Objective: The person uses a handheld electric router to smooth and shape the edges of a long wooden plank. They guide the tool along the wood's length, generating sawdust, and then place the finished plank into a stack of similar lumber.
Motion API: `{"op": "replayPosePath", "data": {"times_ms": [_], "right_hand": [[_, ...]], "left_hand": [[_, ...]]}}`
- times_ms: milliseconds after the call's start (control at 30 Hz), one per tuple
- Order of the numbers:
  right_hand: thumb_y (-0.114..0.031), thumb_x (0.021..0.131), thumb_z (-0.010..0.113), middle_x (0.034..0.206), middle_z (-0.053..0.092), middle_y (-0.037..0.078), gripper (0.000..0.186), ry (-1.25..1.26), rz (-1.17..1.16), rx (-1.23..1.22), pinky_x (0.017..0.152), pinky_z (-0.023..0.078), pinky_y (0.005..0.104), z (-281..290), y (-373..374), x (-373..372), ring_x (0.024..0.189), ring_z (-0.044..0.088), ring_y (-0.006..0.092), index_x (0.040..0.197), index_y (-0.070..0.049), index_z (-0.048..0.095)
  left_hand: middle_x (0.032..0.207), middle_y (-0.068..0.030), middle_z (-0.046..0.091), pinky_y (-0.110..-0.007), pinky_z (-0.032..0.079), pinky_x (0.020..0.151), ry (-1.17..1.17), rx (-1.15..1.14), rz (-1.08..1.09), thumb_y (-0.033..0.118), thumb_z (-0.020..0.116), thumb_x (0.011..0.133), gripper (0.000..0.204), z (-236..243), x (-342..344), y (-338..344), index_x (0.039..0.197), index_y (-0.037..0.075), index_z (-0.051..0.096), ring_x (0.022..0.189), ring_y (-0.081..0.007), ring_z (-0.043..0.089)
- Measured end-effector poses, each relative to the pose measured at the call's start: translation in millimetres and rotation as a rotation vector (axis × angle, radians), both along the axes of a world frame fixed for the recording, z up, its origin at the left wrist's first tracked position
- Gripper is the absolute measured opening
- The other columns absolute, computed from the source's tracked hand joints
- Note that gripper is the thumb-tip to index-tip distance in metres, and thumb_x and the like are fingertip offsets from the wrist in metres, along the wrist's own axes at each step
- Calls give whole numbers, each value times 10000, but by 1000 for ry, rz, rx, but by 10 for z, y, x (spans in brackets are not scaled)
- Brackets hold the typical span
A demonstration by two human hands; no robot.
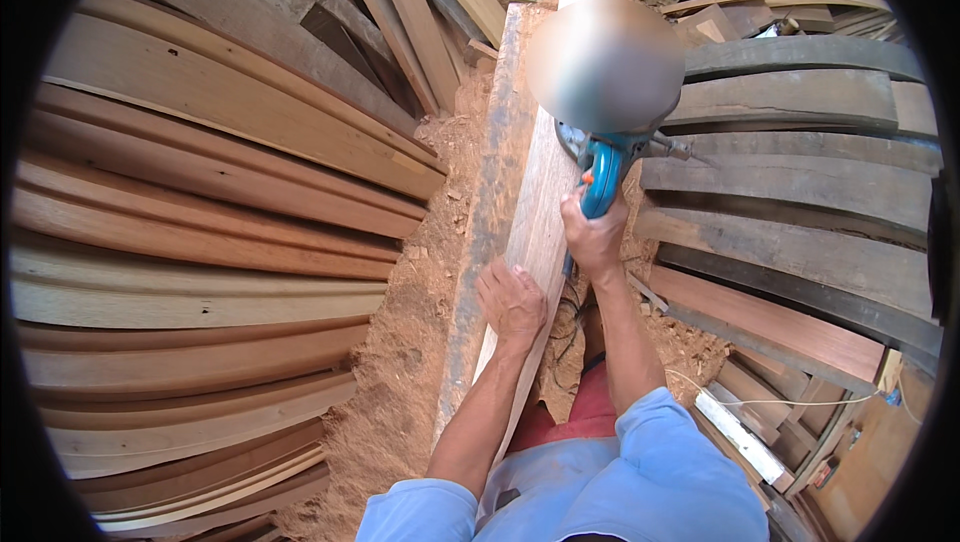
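Observation:
A long pale-brown wooden board (540, 212) lies lengthwise in front of me on a worn, paint-stained bench plank (500, 142). My left hand (512, 300) bears on the board, its fingers bent over the left edge. Farther along, my right hand (594, 230) is wrapped around the rear handle of a teal power tool (605, 177) with an orange button. The tool rests over the board's far part. A round blurred patch covers most of its body, so its exact kind is hidden. A metal rod with a knob sticks out on its right.
Stacked planks (220, 212) fill the left side. Grey and brown boards (790, 182) are piled on the right. Sawdust and shavings (400, 372) cover the ground beside the bench. Lower right, a thin pale cord (800, 402) runs over wood offcuts near a white-faced strip (742, 437).

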State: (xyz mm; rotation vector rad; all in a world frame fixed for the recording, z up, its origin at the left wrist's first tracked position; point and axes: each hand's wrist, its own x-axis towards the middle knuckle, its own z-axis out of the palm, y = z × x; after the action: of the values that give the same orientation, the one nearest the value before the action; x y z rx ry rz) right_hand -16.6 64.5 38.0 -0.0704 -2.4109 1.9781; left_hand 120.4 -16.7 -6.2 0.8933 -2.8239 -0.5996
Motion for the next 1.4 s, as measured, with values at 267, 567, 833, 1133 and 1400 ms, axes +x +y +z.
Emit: {"op": "replayPosePath", "data": {"times_ms": [267, 567, 833, 1133, 1400], "right_hand": [[-25, 802, 671, 937, 642, 94, 360, 146, -11, -24, 801, 523, 326, -81, -21, -512, 810, 629, 155, 1146, 42, 585], [-56, 813, 665, 913, 670, 86, 353, 208, -10, 67, 724, 558, 335, -115, -17, -1589, 794, 655, 166, 1152, 22, 604], [-77, 775, 684, 979, 685, 104, 376, 387, -88, 94, 812, 549, 342, -159, 27, -2145, 850, 672, 200, 1136, 15, 637], [-37, 803, 613, 815, 603, 115, 310, 173, 64, 88, 679, 554, 384, -11, 119, -526, 697, 626, 220, 1102, 13, 555], [-14, 808, 701, 859, 593, 64, 288, -6, 14, -30, 696, 503, 320, 224, 16, 866, 745, 588, 148, 1057, 6, 558]], "left_hand": [[1079, -243, 556, -542, 393, 872, -4, 20, -14, 172, 532, 953, 369, -2, -4, 3, 1252, -41, 499, 1002, -416, 510], [1094, -262, 556, -543, 396, 875, -28, -16, -23, 166, 516, 957, 377, -21, 16, -36, 1263, -53, 497, 1007, -420, 510], [1098, -279, 560, -545, 399, 920, 13, 59, -24, 151, 511, 954, 366, 23, -13, -18, 1252, -60, 508, 1034, -442, 524], [1105, -237, 569, -533, 402, 909, -59, 23, 2, 186, 543, 940, 371, -107, 24, -32, 1243, -26, 518, 1022, -415, 523], [1067, -227, 576, -538, 405, 903, -27, 83, 8, 181, 555, 940, 304, -45, 1, -37, 1180, -4, 532, 1020, -419, 529]]}}
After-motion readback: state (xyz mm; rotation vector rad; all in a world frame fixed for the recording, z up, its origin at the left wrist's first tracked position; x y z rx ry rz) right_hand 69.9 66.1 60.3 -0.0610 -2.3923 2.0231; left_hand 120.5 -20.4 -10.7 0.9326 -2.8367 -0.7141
